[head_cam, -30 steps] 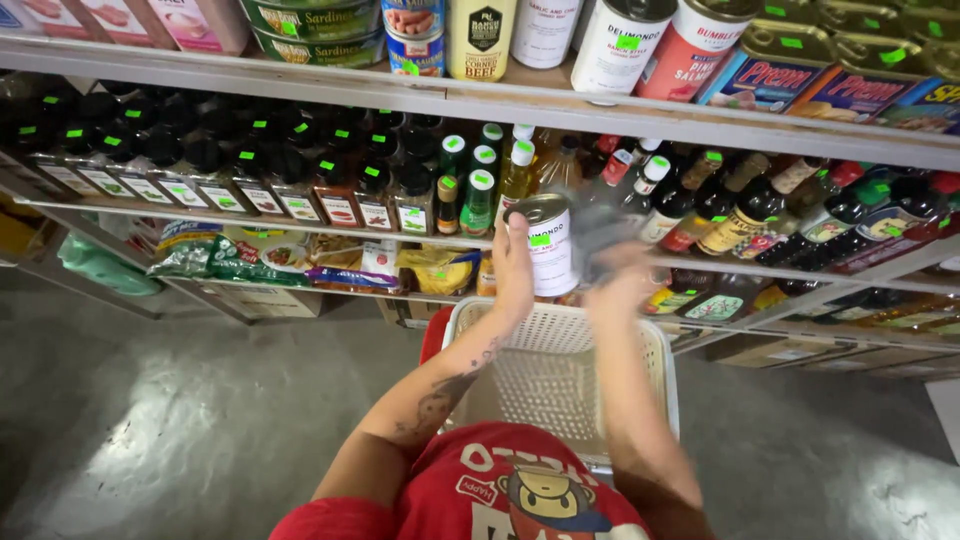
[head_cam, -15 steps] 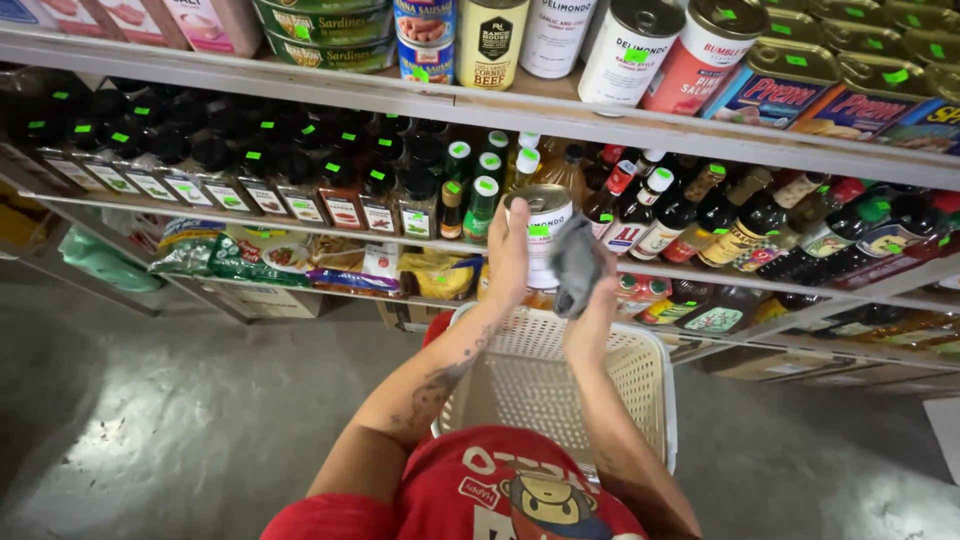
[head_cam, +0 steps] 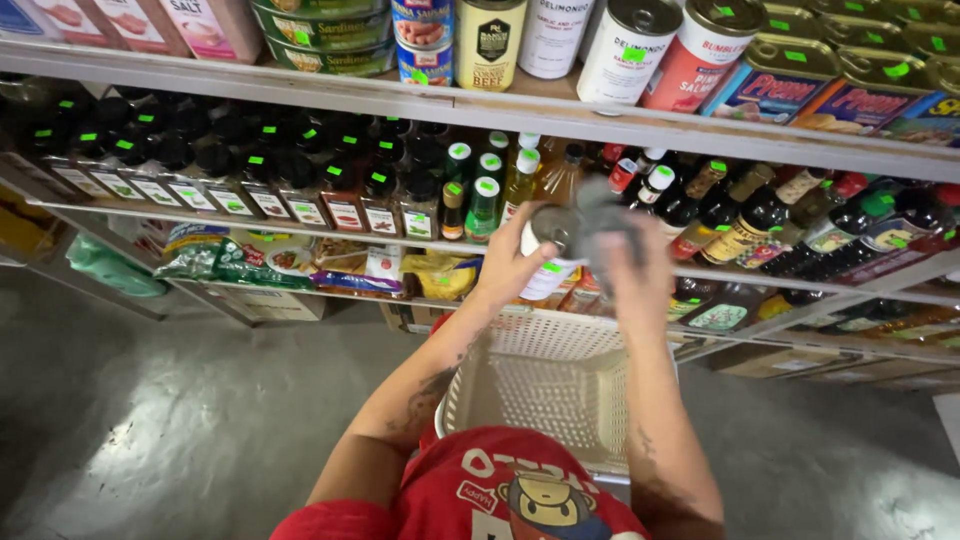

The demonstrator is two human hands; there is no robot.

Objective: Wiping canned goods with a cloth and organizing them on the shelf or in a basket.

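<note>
Wiping had begun — the can point(head_cam: 549, 250), gripped by the left hand point(head_cam: 510, 262), was tilted; at three o'clock a grey cloth point(head_cam: 600, 222), clutched by the right hand point(head_cam: 640, 275), was pressed onto its lid.

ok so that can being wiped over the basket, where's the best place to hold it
Probably round the side wall of the can, from the left, as the left hand does. It is a tilted cylinder, top toward the camera, so that keeps the lid open to the grey cloth in the right hand.

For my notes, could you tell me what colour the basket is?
Cream white, a perforated plastic basket, seen best in the head view.
</note>
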